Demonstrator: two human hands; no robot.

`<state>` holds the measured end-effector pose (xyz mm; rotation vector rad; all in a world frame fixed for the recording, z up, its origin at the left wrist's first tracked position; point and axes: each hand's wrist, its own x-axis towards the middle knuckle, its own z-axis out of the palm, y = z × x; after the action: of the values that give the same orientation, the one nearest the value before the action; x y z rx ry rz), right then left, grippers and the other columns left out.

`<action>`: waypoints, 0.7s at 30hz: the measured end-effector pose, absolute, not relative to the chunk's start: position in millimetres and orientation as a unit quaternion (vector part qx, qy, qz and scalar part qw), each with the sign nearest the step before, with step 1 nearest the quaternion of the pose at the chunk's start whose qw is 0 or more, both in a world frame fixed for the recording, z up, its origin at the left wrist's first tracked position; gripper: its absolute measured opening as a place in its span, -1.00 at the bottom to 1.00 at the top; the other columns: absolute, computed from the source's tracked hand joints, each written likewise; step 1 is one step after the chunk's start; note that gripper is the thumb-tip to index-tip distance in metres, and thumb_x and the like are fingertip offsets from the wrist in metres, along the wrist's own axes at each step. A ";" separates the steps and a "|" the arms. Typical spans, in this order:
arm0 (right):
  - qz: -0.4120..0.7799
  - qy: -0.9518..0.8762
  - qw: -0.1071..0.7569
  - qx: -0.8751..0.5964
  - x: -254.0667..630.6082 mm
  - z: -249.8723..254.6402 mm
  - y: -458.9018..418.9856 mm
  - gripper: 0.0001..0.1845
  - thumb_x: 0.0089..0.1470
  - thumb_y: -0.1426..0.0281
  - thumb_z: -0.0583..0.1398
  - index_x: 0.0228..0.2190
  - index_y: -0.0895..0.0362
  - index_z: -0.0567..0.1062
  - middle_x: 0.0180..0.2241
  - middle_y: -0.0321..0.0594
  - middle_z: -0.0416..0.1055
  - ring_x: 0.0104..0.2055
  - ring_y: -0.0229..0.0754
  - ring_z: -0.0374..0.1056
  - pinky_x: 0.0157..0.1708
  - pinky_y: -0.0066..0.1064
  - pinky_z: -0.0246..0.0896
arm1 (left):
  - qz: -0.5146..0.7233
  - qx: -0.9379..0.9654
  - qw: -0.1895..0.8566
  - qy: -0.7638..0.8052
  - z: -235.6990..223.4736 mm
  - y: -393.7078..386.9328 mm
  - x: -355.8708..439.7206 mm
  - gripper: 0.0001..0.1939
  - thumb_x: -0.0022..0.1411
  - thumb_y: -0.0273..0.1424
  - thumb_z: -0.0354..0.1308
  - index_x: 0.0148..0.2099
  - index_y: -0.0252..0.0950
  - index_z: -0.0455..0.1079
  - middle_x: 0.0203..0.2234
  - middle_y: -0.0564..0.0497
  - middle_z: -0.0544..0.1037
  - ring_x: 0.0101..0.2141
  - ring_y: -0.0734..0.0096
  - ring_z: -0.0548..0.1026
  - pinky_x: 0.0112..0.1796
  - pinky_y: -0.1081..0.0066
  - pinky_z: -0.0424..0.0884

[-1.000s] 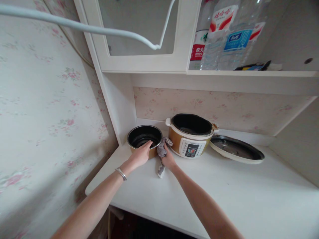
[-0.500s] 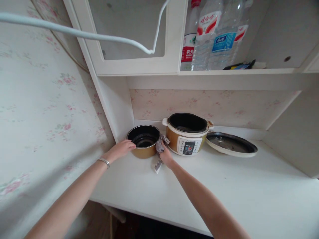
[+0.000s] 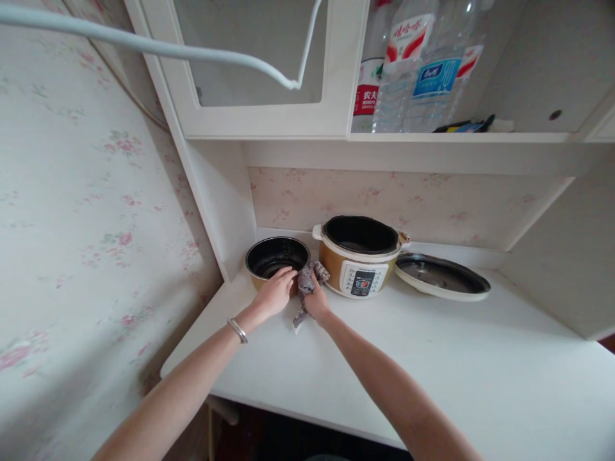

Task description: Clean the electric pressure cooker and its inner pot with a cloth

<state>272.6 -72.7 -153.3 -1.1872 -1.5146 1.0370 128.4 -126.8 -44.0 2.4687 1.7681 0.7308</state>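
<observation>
A black-lined inner pot (image 3: 257, 280) with a gold outside stands on the white countertop at the left. At its front right rim is my left hand (image 3: 275, 291), fingers bent over the edge and closed on it. My right hand (image 3: 317, 301) grips a crumpled grey patterned cloth (image 3: 306, 279), pressed near the pot's right side. One end of the cloth hangs down towards the counter. Just right of the cloth sits a gold and white electric cooker (image 3: 331, 264) without its lid, its dark inside showing. My palms and the cloth's underside are hidden.
The cooker's lid (image 3: 444, 279) lies upside down on the countertop (image 3: 384, 358), right of the cooker. Overhead, a shelf holds several plastic bottles (image 3: 435, 80). A white cable (image 3: 192, 52) crosses the upper left. A flowered wall (image 3: 96, 211) bounds the left side.
My left hand has moved right, from the pot's left rim to its front right rim, close to my right hand. The right hand keeps the cloth beside the pot.
</observation>
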 end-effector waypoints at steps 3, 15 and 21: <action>0.430 -0.623 0.443 -0.480 288.0 -145.4 -63.3 -0.13 -0.07 0.61 0.13 0.26 -0.03 0.05 -0.01 -0.28 0.44 0.01 -0.20 0.37 0.08 -0.30 0.20 | 0.234 0.805 -0.019 0.544 -36.3 -116.6 79.7 -0.58 0.38 -0.34 -0.22 0.15 -0.32 0.30 0.11 -0.11 0.38 0.09 0.31 0.33 0.12 0.28 0.20; 0.425 -0.598 0.465 -0.497 259.1 -162.9 -87.2 -0.13 -0.12 0.63 0.08 0.25 0.04 0.08 0.07 -0.23 0.36 0.09 -0.14 0.29 0.13 -0.18 0.13 | 0.160 0.821 -0.034 0.547 -43.6 -113.8 40.1 -0.66 0.36 -0.25 -0.12 -0.23 -0.16 0.48 -0.28 0.03 0.58 -0.21 0.35 0.49 0.17 0.13 0.00; 0.422 -0.601 0.471 -0.489 259.0 -160.5 -97.5 -0.08 -0.21 0.66 0.05 0.25 0.08 0.08 0.10 -0.22 0.33 0.12 -0.15 0.25 0.15 -0.23 0.10 | 0.228 0.744 -0.042 0.627 -66.0 -120.6 131.9 -0.62 0.39 -0.30 -0.20 -0.22 -0.22 0.45 -0.28 -0.03 0.58 -0.19 0.33 0.50 0.09 0.16 0.12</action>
<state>259.0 -97.5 -160.5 -1.1979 -1.4718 1.0332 131.9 -120.6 -66.0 2.4012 2.0248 0.7366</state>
